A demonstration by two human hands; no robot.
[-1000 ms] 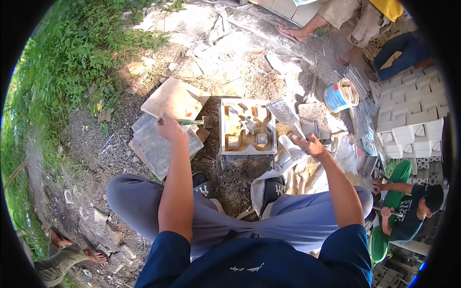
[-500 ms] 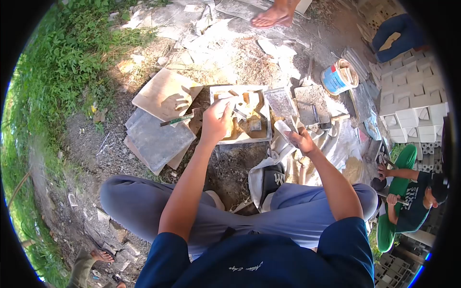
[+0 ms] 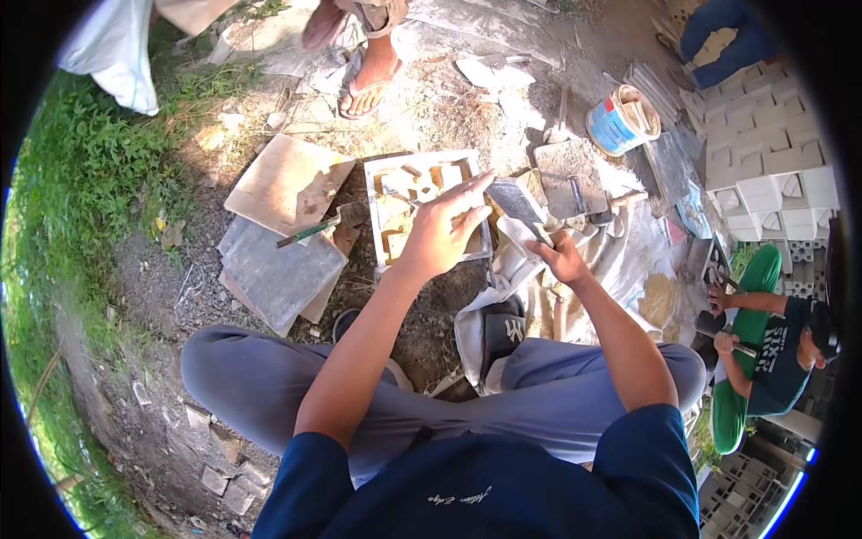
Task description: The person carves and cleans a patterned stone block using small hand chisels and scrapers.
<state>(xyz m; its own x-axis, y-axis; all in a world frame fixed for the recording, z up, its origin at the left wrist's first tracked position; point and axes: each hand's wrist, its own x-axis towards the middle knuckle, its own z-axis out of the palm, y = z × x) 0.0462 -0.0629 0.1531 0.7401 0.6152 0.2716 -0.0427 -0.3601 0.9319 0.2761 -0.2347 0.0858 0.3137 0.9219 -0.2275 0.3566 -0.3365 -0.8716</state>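
My left hand (image 3: pixel 442 235) hovers over the lower right part of a white square mould frame (image 3: pixel 373 207), its fingers stretched out and nothing in them. The frame holds pale and sandy blocky shapes. In my right hand (image 3: pixel 564 259) is the handle of a flat trowel (image 3: pixel 515 199), whose grey blade points up and left beside the frame's right edge. Left of the frame, a brush with a green handle (image 3: pixel 308 231) lies across a wooden board (image 3: pixel 285 186) and a grey slab (image 3: pixel 283 269).
A blue and white bucket (image 3: pixel 620 121) stands at the upper right, near stacked pale blocks (image 3: pixel 763 135). A person in sandals (image 3: pixel 373 76) stands beyond the frame. Another person (image 3: pixel 779 346) sits at the right. A dusty slab (image 3: pixel 568 175) and sacking (image 3: pixel 624 256) lie beside my right hand.
My left hand has let go of the green-handled brush and moved right, over the frame. The trowel blade has tilted. A person's feet have moved left across the far side, and a white sack has appeared.
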